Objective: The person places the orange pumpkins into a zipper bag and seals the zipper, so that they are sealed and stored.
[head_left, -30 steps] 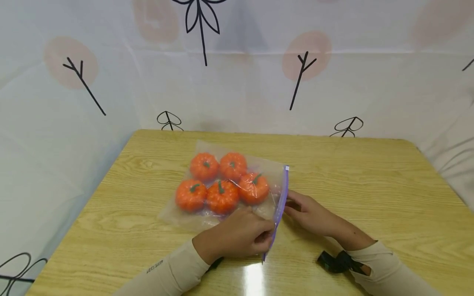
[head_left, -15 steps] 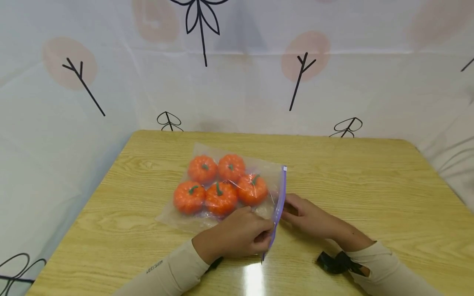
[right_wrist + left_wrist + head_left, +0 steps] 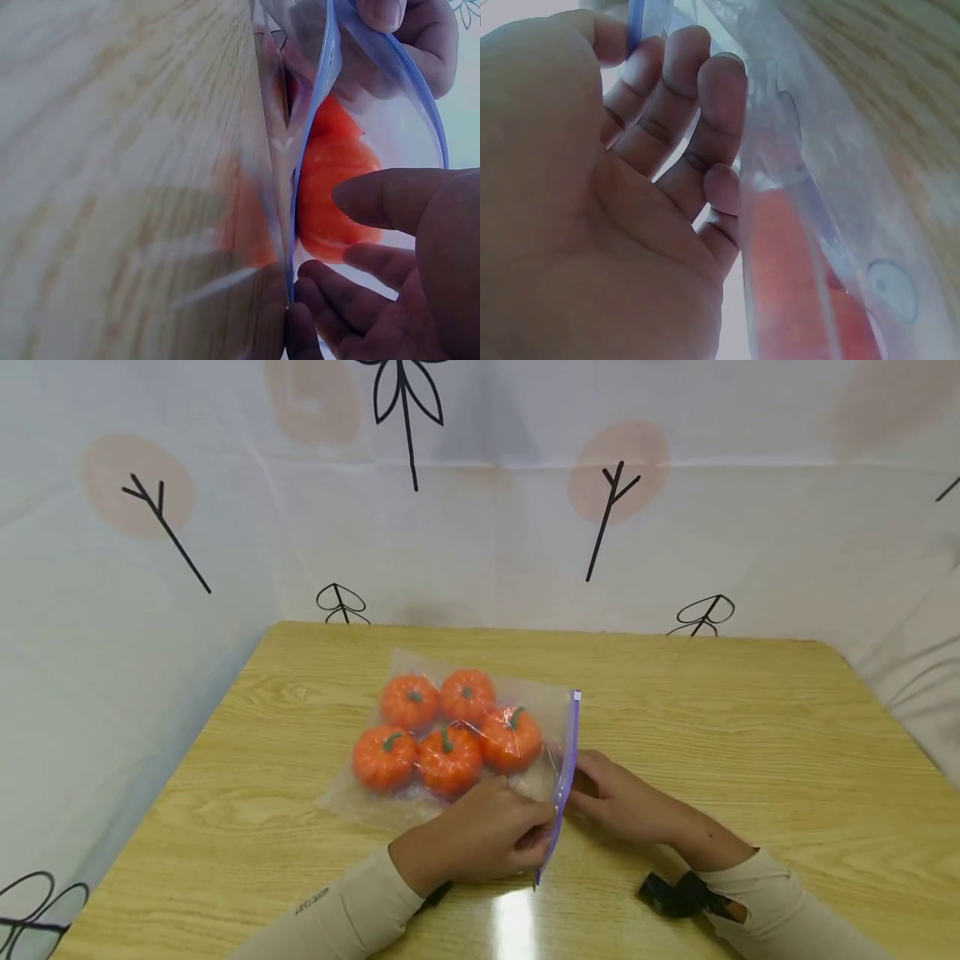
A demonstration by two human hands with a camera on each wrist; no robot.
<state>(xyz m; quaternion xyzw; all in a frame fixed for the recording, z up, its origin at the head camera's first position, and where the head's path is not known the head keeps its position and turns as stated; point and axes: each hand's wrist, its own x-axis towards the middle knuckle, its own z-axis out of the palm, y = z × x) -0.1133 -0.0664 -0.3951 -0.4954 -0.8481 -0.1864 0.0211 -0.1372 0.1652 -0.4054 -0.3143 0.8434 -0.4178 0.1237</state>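
A clear zip bag (image 3: 547,706) with a purple zip edge lies on the table, holding several small orange pumpkins (image 3: 448,760) with green stems. My left hand (image 3: 487,831) pinches the near part of the zip edge between thumb and index finger; its other fingers curl beside the bag in the left wrist view. At the bag's mouth, my right hand (image 3: 622,797) has its thumb and fingers apart. The right wrist view shows the mouth gaping, the right hand's fingertips (image 3: 315,277) by the lower lip and a pumpkin (image 3: 334,195) behind the thumb.
The bag rests on a wood-grain table (image 3: 720,718). A pale cloth backdrop (image 3: 487,543) with printed plants stands behind and at both sides. A black strap (image 3: 678,893) is on the right wrist.
My right hand and the zip edge have shifted slightly left. The bag with the pumpkins has slid a little the same way, while my left hand keeps its grip in place.
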